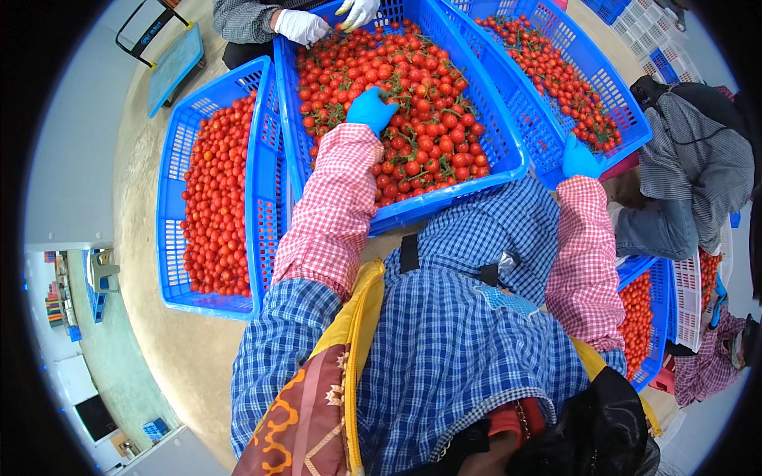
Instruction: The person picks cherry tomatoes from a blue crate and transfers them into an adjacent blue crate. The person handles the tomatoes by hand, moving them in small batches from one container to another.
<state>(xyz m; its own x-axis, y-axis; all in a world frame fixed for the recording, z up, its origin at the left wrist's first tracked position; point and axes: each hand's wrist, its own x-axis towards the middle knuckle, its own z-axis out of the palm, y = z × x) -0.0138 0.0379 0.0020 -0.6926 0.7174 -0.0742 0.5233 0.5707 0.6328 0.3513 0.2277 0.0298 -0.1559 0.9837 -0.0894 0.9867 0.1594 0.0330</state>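
Note:
My left hand [372, 110], in a blue glove, reaches into the heap of cherry tomatoes [425, 113] in the middle blue plastic crate [452, 193]. Its fingertips touch tomatoes and green stems; whether they pinch one is hidden. My right hand [581, 159], gloved in blue as well, is at the near corner of the right blue crate [625, 113]. Its thumb and fingers are apart there, but the palm side cannot be seen. Cherry tomatoes on green stems [547, 71] lie in that right crate. Stemless cherry tomatoes [217, 202] fill much of the left blue crate [172, 232].
Across the middle crate, another person's white-gloved hands [300, 27] work among the tomatoes. A person in a grey checked top [693, 143] sits at the right. Another tomato crate [655, 333] stands behind my right arm. A platform trolley [175, 68] is at the far left.

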